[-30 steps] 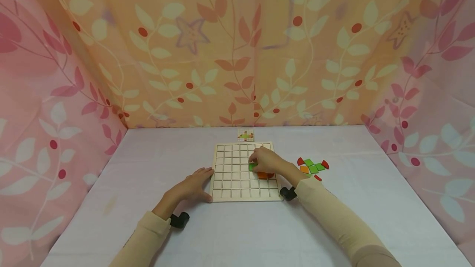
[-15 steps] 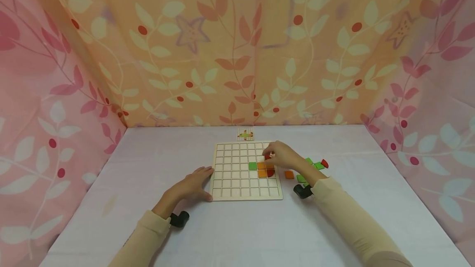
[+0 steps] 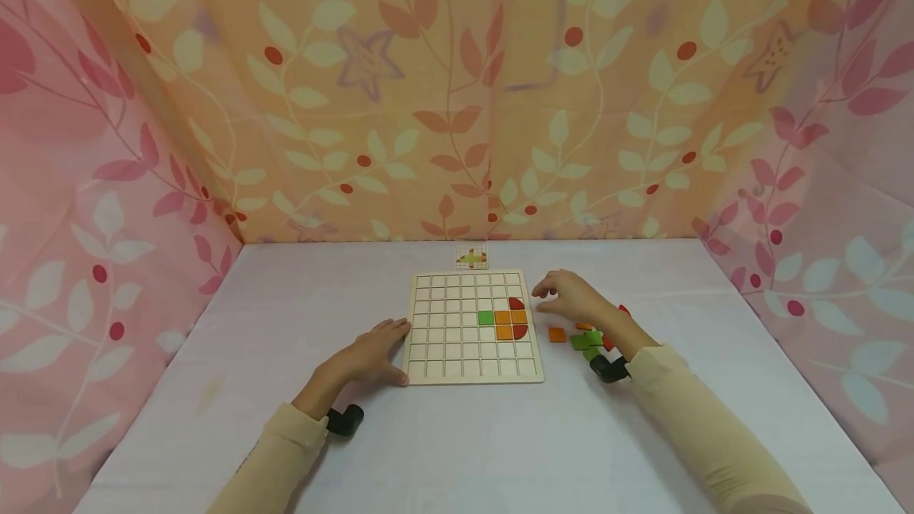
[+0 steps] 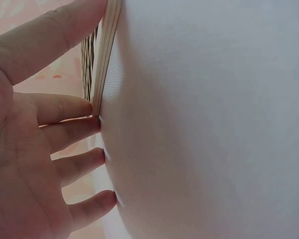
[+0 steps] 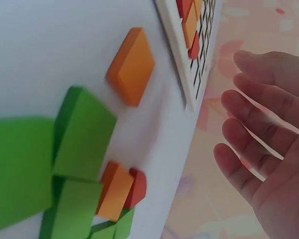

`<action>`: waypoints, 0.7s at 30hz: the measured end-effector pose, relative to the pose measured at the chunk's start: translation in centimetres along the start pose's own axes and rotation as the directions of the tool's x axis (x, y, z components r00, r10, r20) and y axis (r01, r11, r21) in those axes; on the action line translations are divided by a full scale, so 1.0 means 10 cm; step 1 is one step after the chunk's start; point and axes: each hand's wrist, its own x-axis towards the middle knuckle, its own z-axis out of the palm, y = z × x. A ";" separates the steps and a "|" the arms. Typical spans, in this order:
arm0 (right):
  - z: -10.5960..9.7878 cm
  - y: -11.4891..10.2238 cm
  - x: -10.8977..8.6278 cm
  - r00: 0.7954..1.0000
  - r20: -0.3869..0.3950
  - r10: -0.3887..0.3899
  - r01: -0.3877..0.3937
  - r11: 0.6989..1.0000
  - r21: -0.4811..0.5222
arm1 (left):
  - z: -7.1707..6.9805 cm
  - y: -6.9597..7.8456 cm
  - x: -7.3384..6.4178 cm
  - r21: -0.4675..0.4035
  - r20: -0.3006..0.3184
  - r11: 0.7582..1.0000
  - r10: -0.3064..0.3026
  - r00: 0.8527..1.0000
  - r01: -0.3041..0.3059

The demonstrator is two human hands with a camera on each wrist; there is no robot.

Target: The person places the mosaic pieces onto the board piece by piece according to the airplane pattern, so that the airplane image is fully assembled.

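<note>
A pale wooden grid board (image 3: 446, 355) lies flat on the table. On its right half are a green square (image 3: 486, 318), several orange squares (image 3: 504, 332) and two red quarter-round pieces, an upper one (image 3: 516, 304) and a lower one (image 3: 520, 331). My left hand (image 3: 373, 351) rests at the board's left edge, thumb and fingertips touching it; the left wrist view shows the thumb against the board's side (image 4: 107, 45). Just off the board's right edge my right hand (image 3: 571, 296) hovers, fingers loosely bent and holding nothing, as the right wrist view confirms.
Right of the board lies a loose orange square (image 3: 557, 335). Beside it is a pile of green tiles (image 3: 581, 342) with orange and red pieces, partly hidden by my right forearm. A small pattern card (image 3: 471, 257) lies behind the board. Patterned cloth walls (image 3: 457, 101) surround the table.
My right hand has moved from over the green square to the upper red piece, then off the board to the right. That red piece now lies released above the orange squares. The left hand stays put.
</note>
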 end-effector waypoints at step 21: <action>-0.19 0.60 -0.39 0.978 0.028 0.208 -0.208 0.978 -0.008 | 0.04 -0.04 0.04 0.011 0.000 1.000 -0.007 1.000 0.007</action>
